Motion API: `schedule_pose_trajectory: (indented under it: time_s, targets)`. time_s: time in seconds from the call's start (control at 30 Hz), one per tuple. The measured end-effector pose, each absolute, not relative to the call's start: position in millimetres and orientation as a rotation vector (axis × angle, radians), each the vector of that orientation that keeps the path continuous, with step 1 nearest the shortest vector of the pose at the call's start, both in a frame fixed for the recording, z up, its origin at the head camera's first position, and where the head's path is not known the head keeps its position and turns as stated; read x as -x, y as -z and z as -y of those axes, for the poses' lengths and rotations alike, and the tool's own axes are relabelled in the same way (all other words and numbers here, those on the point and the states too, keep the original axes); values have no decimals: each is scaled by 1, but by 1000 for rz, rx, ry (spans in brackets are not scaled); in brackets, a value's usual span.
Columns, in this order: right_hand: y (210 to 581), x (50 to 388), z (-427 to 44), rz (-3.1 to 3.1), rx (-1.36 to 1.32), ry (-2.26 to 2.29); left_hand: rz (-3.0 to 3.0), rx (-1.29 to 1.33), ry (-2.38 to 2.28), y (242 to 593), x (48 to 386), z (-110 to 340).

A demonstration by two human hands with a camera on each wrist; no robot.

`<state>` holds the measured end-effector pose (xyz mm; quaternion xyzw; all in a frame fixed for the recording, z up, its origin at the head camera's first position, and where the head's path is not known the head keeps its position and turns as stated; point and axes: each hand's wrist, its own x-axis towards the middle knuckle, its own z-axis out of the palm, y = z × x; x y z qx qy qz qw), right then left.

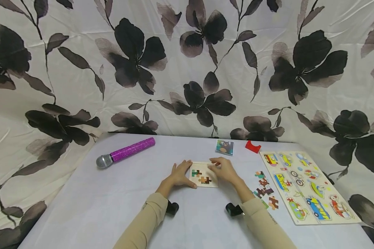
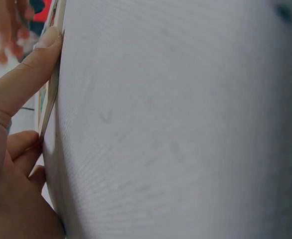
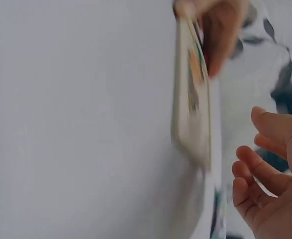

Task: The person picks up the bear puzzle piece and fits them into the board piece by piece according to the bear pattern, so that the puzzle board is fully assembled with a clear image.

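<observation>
Left hand [image 1: 179, 175]: grip clamped on the left side of the puzzle tray [image 1: 214, 183], which lies on the surface [image 1: 202, 211] with puzzle pieces [image 1: 204, 180] inside. Right hand [image 1: 225, 170]: at the tray's far right corner, grip apart, fingers loosely bent. Loose pieces [image 1: 263, 183]: beside the picture board [image 1: 339, 221]

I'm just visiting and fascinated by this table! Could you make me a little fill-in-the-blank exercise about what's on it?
1. The small puzzle tray is gripped by the person's ____ hand.
2. The glittery object at the left of the table is a ____.
3. The curved object to the right of the bear picture is coloured ____.
4. The loose jigsaw pieces lie between the small puzzle tray and the large ____ showing vehicles.

Missing words: left; microphone; red; board.
</observation>
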<state>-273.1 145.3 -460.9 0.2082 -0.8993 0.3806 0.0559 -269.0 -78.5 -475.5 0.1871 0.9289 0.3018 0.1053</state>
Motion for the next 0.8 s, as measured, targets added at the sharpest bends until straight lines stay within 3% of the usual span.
schedule_pose_trajectory:
  time_s: [0.4, 0.8]
  targets:
    - [449, 255, -279, 3020, -212, -950, -2737, -535, -917, 474, 268, 77]
    - [455, 248, -300, 3157, 102, -721, -2748, -544, -902, 473, 268, 77]
